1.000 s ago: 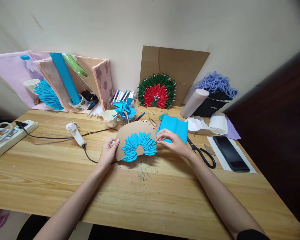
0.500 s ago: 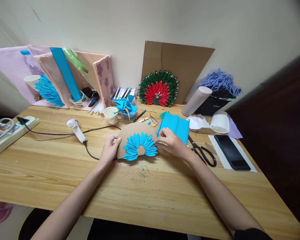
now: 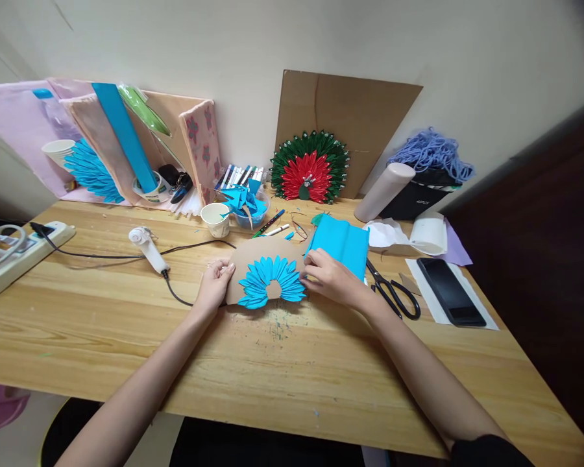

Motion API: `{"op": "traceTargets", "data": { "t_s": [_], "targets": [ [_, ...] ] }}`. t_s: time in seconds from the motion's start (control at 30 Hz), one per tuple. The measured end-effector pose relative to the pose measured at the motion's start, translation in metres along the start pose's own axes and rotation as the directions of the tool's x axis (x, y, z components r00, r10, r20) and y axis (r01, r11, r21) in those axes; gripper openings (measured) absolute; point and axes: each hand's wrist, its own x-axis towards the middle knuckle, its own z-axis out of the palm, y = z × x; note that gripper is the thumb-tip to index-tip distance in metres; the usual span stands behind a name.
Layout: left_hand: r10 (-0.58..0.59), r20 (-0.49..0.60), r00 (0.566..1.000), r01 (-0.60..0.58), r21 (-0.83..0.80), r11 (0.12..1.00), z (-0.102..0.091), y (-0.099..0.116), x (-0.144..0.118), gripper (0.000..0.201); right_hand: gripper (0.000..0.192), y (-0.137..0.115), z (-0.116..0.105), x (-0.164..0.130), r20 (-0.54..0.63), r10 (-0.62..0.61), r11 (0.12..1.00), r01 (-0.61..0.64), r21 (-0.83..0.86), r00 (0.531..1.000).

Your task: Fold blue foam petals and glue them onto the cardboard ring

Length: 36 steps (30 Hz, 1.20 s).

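A rounded piece of cardboard (image 3: 243, 254) is tilted up slightly above the table, with blue paper petals (image 3: 256, 280) fanned around a bare round centre. My left hand (image 3: 215, 285) grips its left edge, thumb on the front face. At the right edge, my right hand (image 3: 324, 275) has its fingers closed on the cardboard beside the outermost petals; the fingertips are partly hidden. Just behind that hand lies a folded sheet of blue paper (image 3: 340, 241). Black-handled scissors (image 3: 396, 295) rest to its right.
A white hot glue gun (image 3: 147, 248) with a black cord lies at left, near a power strip (image 3: 29, 259). Behind stand a paper cup (image 3: 216, 220), a tub of blue scraps (image 3: 248, 211) and a red-and-green peacock fan (image 3: 309, 170). A phone (image 3: 450, 292) lies at right.
The whole view has shifted slightly, so things sit a little higher in it. Both hands keep their places on the cardboard, with only slight finger movement on the right.
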Motion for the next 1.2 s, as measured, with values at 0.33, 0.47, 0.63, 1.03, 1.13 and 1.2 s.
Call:
{"op": "traceTargets", "data": {
  "t_s": [0.33, 0.47, 0.63, 1.03, 1.13, 1.2],
  "targets": [
    [0.007, 0.001, 1.0, -0.007, 0.004, 1.0, -0.0028, -0.0038, 0.0039, 0.042, 0.016, 0.0017, 0.004, 0.0006, 0.037, 0.002, 0.997, 0.001, -0.079, 0.999],
    [0.008, 0.004, 1.0, -0.008, 0.005, 1.0, -0.0028, -0.0036, 0.0035, 0.042, 0.016, 0.0008, 0.0021, 0.001, 0.047, 0.01, 0.995, -0.006, -0.097, 0.999],
    [-0.003, 0.007, 1.0, 0.003, 0.006, 1.0, -0.0025, -0.0032, 0.0036, 0.044, 0.018, 0.0001, 0.0017, 0.0014, 0.055, 0.01, 0.995, -0.005, -0.104, 0.998],
    [-0.01, -0.016, 1.0, 0.009, -0.015, 1.0, 0.0003, 0.0026, 0.0, 0.043, 0.021, 0.0024, 0.0034, -0.0001, 0.037, 0.002, 0.994, 0.002, -0.106, 0.999],
    [-0.008, -0.019, 1.0, 0.008, -0.021, 1.0, 0.0006, 0.0029, 0.0003, 0.043, 0.02, 0.0016, 0.0039, 0.0006, 0.033, 0.005, 0.994, -0.001, -0.11, 0.999],
    [-0.005, -0.015, 1.0, 0.005, -0.022, 1.0, 0.0009, 0.003, 0.0001, 0.043, 0.02, 0.0011, 0.0033, 0.001, 0.029, 0.006, 0.995, -0.003, -0.102, 1.0]
  ]
}}
